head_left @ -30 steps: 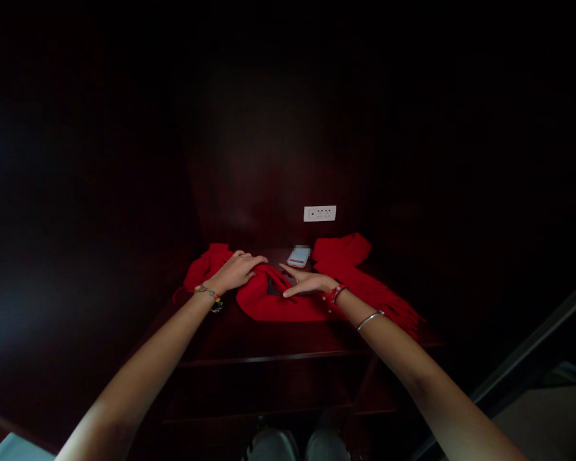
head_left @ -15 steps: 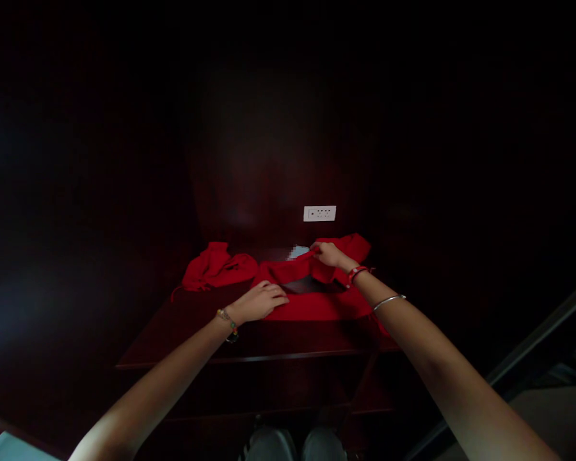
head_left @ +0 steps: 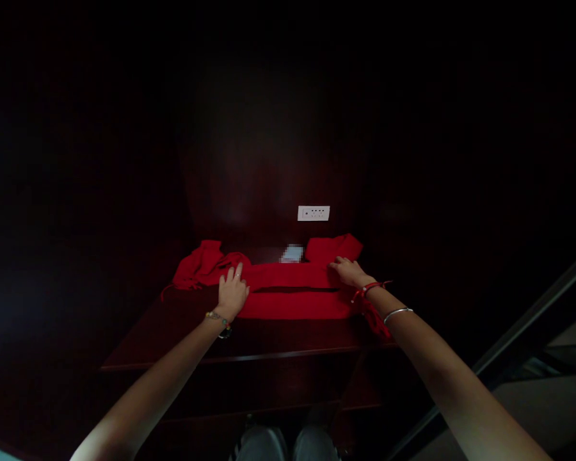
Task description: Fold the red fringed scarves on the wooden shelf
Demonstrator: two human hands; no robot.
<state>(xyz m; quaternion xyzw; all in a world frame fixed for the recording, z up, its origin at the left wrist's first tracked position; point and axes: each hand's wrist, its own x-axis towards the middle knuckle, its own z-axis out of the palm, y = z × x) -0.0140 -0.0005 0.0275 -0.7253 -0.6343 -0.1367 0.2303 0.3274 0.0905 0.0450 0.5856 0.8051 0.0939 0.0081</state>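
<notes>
The red cloth (head_left: 288, 276) lies on the dark bench (head_left: 173, 333) straight ahead of me, with its long axis running left to right, across my reach. It makes two bands, roughly parallel: a far strip between my hands and a near strip (head_left: 297, 305) closer to me, with a thin dark gap showing between them over part of their length. What matters most here is that the far strip spans from one hand to the other, so each of its ends has a hand beside it and neither arm is clearly the nearer.

My left hand (head_left: 233, 292) is at the left end, the fingers spread and pointing away from me, their tips over the cloth. From that hand, the strip stretches off to the right. My right hand (head_left: 349, 271) is at the right end, its fingers bent toward the left, and the strip runs left from it; whether they pinch the edge or only rest on it, I cannot tell.

Farther out, a crumpled red heap (head_left: 199, 266) sits left of my left hand, and a folded red piece (head_left: 333, 248) lies just beyond my right hand. Between those two, on the far side, is a pale, blurred flat object (head_left: 292, 253), with a white socket (head_left: 313, 213) on the wall behind.
</notes>
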